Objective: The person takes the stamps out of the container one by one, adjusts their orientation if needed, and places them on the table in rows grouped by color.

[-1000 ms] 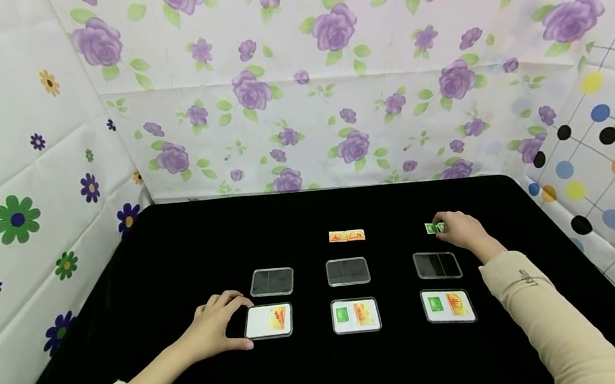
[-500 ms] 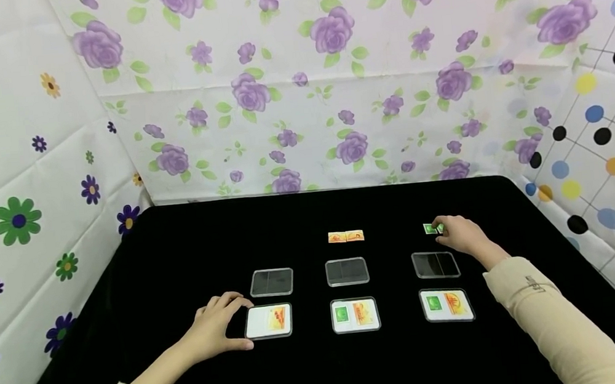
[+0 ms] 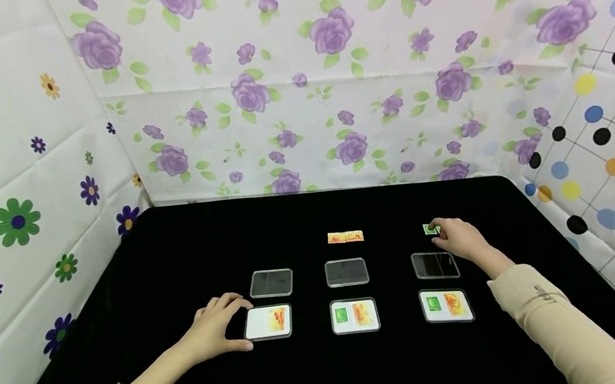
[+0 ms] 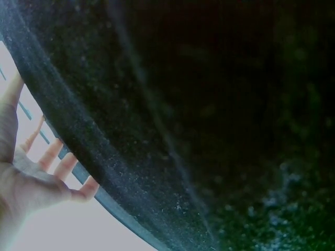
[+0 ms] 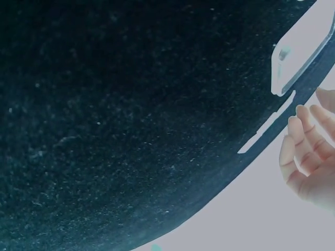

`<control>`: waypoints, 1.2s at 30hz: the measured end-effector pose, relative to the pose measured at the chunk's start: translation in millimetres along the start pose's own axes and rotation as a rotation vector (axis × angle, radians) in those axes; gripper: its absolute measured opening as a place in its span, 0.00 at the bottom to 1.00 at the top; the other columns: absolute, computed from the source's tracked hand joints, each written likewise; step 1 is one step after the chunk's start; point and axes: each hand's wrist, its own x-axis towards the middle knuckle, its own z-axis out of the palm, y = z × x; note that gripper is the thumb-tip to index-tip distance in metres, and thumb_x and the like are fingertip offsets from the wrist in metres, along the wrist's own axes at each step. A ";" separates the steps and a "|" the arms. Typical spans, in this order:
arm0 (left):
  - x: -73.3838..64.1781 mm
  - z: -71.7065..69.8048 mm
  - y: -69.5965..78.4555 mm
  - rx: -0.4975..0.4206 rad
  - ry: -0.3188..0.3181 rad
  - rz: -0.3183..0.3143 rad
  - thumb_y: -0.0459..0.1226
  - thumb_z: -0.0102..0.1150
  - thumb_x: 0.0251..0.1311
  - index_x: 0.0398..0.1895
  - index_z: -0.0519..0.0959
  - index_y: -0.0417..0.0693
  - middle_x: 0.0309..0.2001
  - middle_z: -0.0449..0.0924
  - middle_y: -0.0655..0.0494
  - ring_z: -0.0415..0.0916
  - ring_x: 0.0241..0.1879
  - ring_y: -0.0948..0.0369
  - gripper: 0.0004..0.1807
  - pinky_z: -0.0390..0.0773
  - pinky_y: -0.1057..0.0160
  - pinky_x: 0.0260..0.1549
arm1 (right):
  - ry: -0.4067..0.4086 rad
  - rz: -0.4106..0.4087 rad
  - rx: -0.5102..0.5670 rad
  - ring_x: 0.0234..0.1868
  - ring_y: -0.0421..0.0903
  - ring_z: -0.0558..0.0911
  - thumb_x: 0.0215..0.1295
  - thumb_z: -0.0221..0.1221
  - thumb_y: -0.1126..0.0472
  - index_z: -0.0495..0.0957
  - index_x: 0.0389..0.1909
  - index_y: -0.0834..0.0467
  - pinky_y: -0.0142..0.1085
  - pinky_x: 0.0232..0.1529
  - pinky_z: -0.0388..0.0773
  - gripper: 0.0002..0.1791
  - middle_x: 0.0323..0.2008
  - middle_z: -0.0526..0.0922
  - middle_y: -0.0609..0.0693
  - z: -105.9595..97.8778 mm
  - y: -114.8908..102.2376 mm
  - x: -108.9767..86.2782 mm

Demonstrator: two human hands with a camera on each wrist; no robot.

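At the left, my left hand [image 3: 217, 327] rests with spread thumb and index finger touching the left edge of a clear-rimmed case [image 3: 259, 323], which shows an orange stamp [image 3: 277, 320] on a white card. In the left wrist view the hand's [image 4: 44, 175] fingers are loosely bent. At the back right, my right hand [image 3: 459, 239] has its bent index finger and its thumb at a pair of small green stamps [image 3: 428, 229]. The fingers partly cover the right stamp. Whether they pinch it cannot be told; the right wrist view shows the hand [image 5: 314, 151] at its edge.
Two more cases with green and orange stamps, the middle case [image 3: 355, 316] and right case [image 3: 446, 306], lie in the front row. Behind lie three clear covers, left [image 3: 272, 283], middle [image 3: 347, 272] and right [image 3: 435, 265]. Orange stamps [image 3: 345, 237] lie at the back on black cloth [image 3: 223, 237].
My right hand has shifted slightly left and down over the green stamps, its fingertips moving across the right stamp. The left hand and its case have stayed put.
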 end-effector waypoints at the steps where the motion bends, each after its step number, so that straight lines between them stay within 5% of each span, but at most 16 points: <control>1: 0.0 0.0 -0.2 -0.001 -0.001 0.002 0.53 0.74 0.34 0.53 0.73 0.53 0.57 0.71 0.47 0.69 0.52 0.46 0.38 0.68 0.32 0.46 | 0.003 0.004 -0.002 0.18 0.41 0.67 0.63 0.57 0.64 0.74 0.51 0.68 0.34 0.21 0.63 0.17 0.23 0.74 0.51 -0.3 -0.7 0.2; 12: 0.0 0.0 0.4 0.010 -0.002 -0.006 0.55 0.74 0.34 0.53 0.73 0.54 0.57 0.71 0.48 0.70 0.52 0.47 0.39 0.68 0.32 0.46 | 0.010 -0.047 0.047 0.18 0.40 0.66 0.63 0.57 0.66 0.73 0.51 0.69 0.33 0.21 0.62 0.17 0.22 0.73 0.49 -1.9 -1.9 -9.6; 36: 0.4 -1.1 3.6 0.008 -0.012 -0.019 0.55 0.75 0.32 0.52 0.74 0.54 0.57 0.71 0.49 0.70 0.51 0.47 0.38 0.69 0.33 0.44 | 0.085 -0.211 -0.036 0.19 0.33 0.63 0.60 0.60 0.66 0.76 0.46 0.67 0.29 0.22 0.61 0.14 0.20 0.70 0.44 14.4 -34.1 -11.6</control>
